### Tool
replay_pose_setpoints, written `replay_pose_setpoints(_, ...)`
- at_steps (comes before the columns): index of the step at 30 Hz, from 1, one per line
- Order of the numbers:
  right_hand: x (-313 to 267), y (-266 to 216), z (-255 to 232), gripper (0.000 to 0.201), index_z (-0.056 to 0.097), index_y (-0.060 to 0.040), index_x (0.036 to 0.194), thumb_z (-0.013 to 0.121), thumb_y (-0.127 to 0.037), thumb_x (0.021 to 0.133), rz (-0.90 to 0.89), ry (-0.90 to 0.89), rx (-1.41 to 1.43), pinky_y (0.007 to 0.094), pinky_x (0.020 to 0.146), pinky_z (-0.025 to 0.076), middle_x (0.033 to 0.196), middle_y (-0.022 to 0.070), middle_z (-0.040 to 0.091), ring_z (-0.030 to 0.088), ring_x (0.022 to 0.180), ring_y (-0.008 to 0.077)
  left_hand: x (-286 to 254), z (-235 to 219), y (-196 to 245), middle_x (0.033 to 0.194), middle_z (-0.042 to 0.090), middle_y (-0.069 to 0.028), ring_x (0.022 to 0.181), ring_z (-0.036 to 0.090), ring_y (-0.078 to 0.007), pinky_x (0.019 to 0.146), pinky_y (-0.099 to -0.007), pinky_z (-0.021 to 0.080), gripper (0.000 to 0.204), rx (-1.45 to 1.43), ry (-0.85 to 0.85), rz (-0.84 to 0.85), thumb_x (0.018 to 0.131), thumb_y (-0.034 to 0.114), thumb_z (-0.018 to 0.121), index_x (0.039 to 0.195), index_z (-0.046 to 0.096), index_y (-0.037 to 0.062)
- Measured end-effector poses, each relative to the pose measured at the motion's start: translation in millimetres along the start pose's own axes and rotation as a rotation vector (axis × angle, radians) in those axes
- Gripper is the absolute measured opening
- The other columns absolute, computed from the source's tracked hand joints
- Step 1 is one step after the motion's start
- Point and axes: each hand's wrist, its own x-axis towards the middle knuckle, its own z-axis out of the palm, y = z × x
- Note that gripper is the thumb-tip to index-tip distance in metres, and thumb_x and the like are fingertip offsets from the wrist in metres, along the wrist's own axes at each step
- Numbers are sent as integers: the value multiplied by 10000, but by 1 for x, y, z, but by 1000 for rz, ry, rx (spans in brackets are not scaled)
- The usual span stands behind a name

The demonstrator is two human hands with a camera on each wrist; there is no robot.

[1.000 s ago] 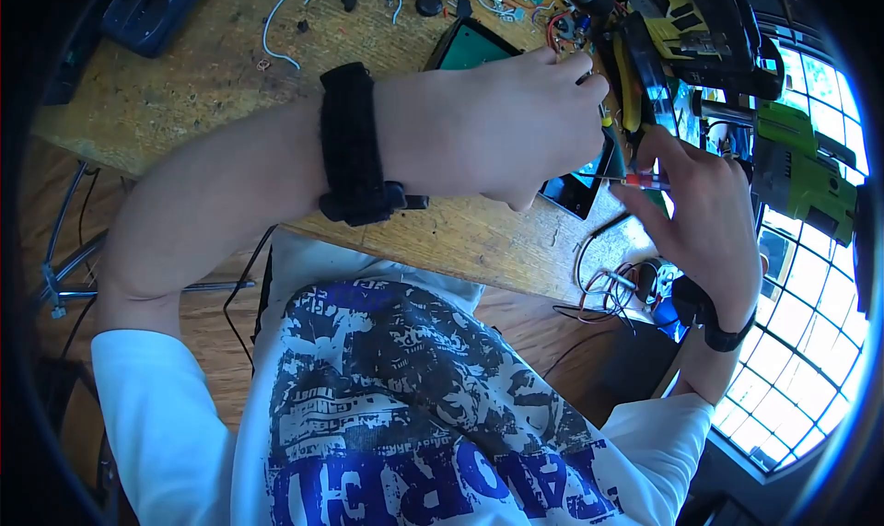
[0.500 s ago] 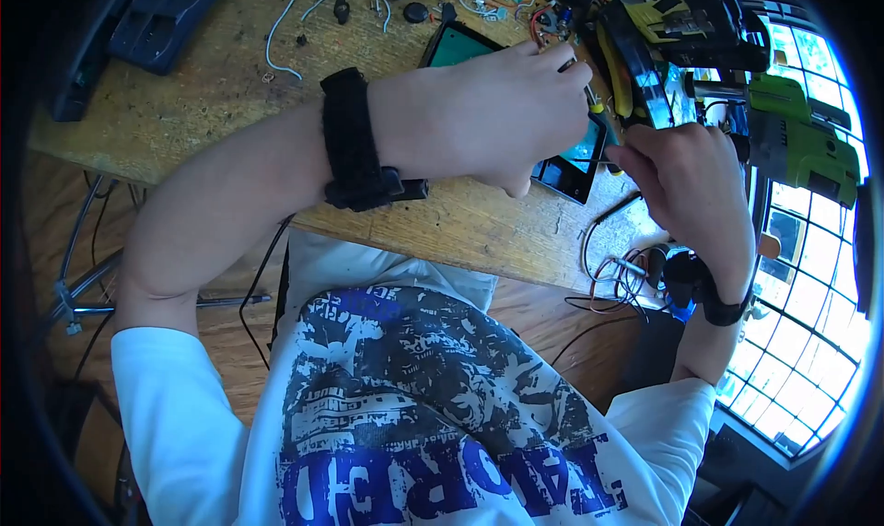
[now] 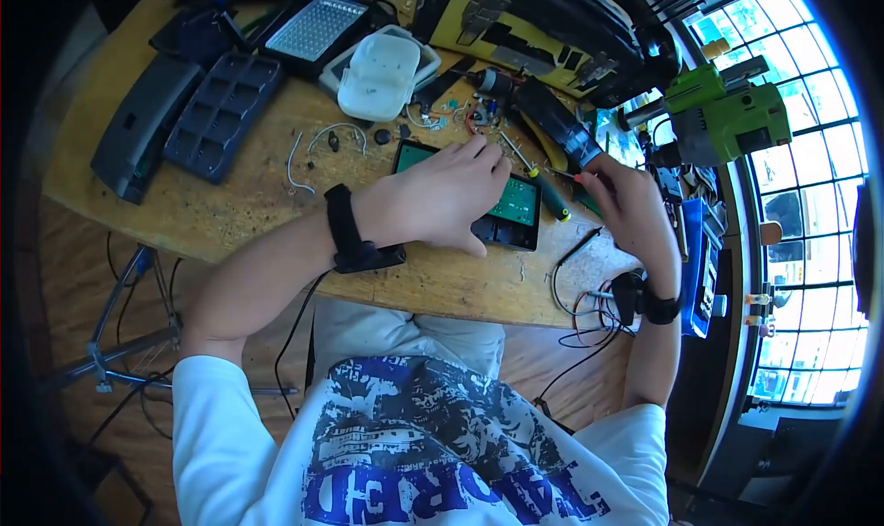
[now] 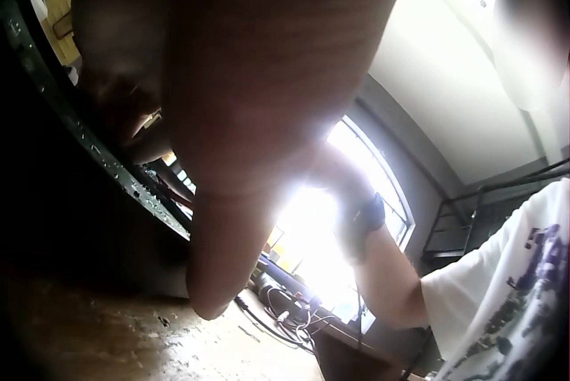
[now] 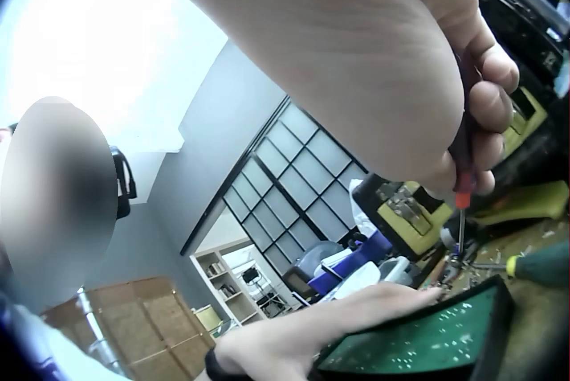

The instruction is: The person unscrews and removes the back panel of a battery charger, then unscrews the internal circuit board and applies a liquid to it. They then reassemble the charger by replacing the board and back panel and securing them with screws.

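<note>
My left hand [image 3: 447, 190] rests across a black case with a green circuit board [image 3: 520, 201] in it. In the right wrist view its fingers lie nearly straight over the board; the thumb hangs at the near edge, and the palm hides the case's middle. To the right, my right hand [image 3: 635, 208] grips a screwdriver with a red collar [image 5: 463, 199], its fingers curled round the dark handle. The thin metal shaft points downward in the right wrist view, beyond the case. Beside the board lies another screwdriver, with a green and yellow handle [image 3: 555, 200].
A black and yellow toolbox [image 3: 525, 38] stands at the back, a green power drill [image 3: 727, 116] at the right. A white plastic container [image 3: 379, 76], a dark compartment tray [image 3: 224, 116], loose wires [image 3: 296, 162] and a cable bundle [image 3: 594, 309] are on the wooden table [image 3: 249, 217].
The head view has swung up, showing more of the table. My right hand has drawn the screwdriver off the case, where its shaft reached before. My left hand stays over the board.
</note>
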Motion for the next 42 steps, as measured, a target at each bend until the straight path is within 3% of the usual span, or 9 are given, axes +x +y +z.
replay_pose_setpoints(2,-7,14,17,173,719,-15,1037,691,-185,1044,21,87,127,431,715,558,853,191,756,741,780,379,0,-22,-3,1359,589,-221,1350,534,-387,1134,-456,486,915,-105,-26,-39,811,409,919,1458,540,-116)
replay_pose_setpoints(7,-14,39,48,182,699,-21,1046,712,-202,1032,98,90,166,433,707,575,879,168,778,759,776,356,-16,-49,-21,1278,648,-176,1256,605,-371,1081,-452,513,752,-64,-98,-143,823,341,901,1405,630,-51)
replay_pose_setpoints(12,-16,46,71,140,670,-45,1058,693,-180,1028,25,156,63,489,705,572,875,164,762,745,789,394,-15,-51,-27,1140,709,-180,1115,686,-379,984,-455,570,666,-32,-133,-123,745,264,898,1303,708,-45)
replay_pose_setpoints(19,-21,26,59,159,690,-44,1052,739,-179,983,16,149,-112,479,744,570,1015,142,696,724,896,384,-17,-51,-24,1185,729,-187,1110,700,-385,978,-450,572,685,-64,-78,-115,716,240,901,1313,716,-41)
replay_pose_setpoints(21,-17,8,52,210,705,-43,1079,773,-195,951,-126,225,55,471,788,581,1052,137,685,716,951,360,-20,-52,-24,1186,725,-179,1107,697,-387,979,-453,569,698,-97,-53,-118,706,222,915,1326,713,-28)
replay_pose_setpoints(22,-16,2,52,340,702,-41,1167,824,-215,901,-167,157,169,459,872,579,1084,123,678,698,1008,355,-20,-52,-25,1186,725,-179,1107,697,-387,979,-453,569,698,-96,-58,-119,706,222,915,1326,713,-28)
replay_pose_setpoints(26,3,-13,60,571,661,-35,1293,889,-220,803,-392,116,192,443,1003,539,1213,111,660,645,1170,358,-22,-51,-28,1192,716,-166,1119,690,-382,978,-458,565,695,-156,-35,-115,705,205,929,1324,704,-17)
replay_pose_setpoints(34,13,-1,69,584,721,-52,1209,923,-319,731,-399,99,202,443,856,572,1086,87,684,684,1003,335,-23,-50,-26,1175,702,-155,1121,677,-395,960,-466,568,662,-236,-14,-130,693,206,946,1267,688,-2)
replay_pose_setpoints(42,11,0,73,582,720,-46,1228,927,-273,733,-400,133,226,437,887,584,1095,88,687,697,1021,323,-23,-50,-24,1184,712,-151,1108,691,-375,938,-458,579,665,-196,-11,-137,695,186,935,1287,694,3)
